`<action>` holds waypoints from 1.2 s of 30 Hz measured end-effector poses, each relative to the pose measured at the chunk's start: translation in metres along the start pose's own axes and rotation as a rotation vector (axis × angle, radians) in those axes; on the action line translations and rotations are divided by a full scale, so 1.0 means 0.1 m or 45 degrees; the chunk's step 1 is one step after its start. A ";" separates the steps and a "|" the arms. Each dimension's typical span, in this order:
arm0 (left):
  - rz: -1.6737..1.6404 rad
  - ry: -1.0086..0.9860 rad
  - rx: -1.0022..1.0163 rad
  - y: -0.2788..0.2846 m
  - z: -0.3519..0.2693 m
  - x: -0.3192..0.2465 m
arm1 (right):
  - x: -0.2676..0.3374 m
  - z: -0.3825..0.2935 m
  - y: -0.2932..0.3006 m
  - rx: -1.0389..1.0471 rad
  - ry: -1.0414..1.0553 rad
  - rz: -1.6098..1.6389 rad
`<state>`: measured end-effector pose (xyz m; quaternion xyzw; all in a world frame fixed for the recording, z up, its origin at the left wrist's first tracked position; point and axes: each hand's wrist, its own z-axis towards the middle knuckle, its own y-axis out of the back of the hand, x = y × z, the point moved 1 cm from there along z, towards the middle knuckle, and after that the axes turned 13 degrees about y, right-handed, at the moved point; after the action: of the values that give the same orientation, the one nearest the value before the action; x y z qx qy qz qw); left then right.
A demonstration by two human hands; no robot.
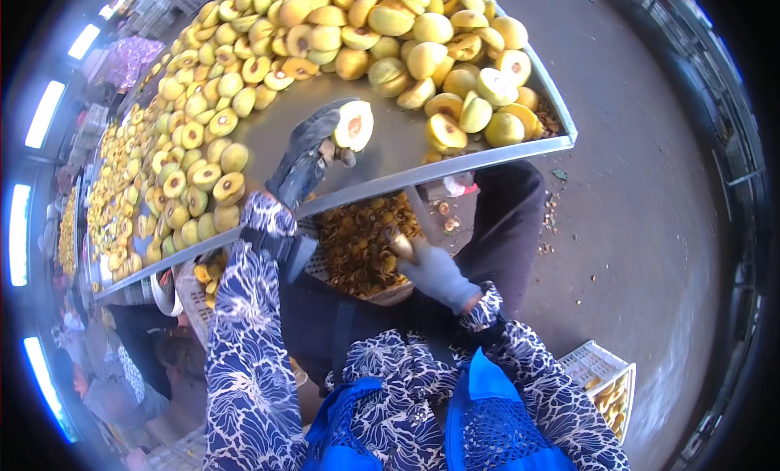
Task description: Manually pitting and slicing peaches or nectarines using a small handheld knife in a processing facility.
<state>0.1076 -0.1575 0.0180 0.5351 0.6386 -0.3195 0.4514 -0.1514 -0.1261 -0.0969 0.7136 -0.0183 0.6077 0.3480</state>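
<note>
My left hand [304, 148], in a dark, worn glove, grips a halved yellow peach [354, 125] above the metal-topped table [390, 148]. Its pale cut face, with a reddish centre, is turned up towards me. Lower and to the right, my right hand [440, 277] wears a light grey glove and is closed around a short tool [399, 244] with a pale handle. Motion blur hides the tool's working end. Below it, a plastic crate [390, 297] holds brown and yellow peach scraps. Many peach halves [323, 35] are heaped along the table's far side and left.
A raised metal rim [487, 161] edges the table above my knees. At lower right, a white plastic crate [594, 364] with peach pieces stands on the floor. Other people [125, 392] are at the left. Scraps [550, 221] litter the floor right of my leg.
</note>
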 end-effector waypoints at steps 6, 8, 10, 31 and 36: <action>-0.491 -0.364 -0.286 -0.30 -1.12 0.26 | 1.06 0.25 0.34 -0.206 0.423 -0.032; 0.115 -0.392 -0.634 -0.34 -1.29 0.33 | 1.26 0.30 0.30 -0.197 0.547 -0.145; -0.128 -0.443 -0.652 -0.45 -1.46 0.30 | 1.31 0.31 0.21 -0.206 0.563 -0.171; -0.333 -0.657 -0.813 -0.77 -1.59 0.29 | 1.44 0.03 0.30 0.192 0.381 0.328; 0.180 -0.731 -0.654 -0.68 -1.71 0.16 | 1.44 -0.03 0.45 0.279 0.414 0.375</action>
<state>0.0010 -0.0137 0.0646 0.3362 0.5071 -0.2542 0.7518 -0.1365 -0.1018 0.0514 0.6295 0.0002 0.7571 0.1744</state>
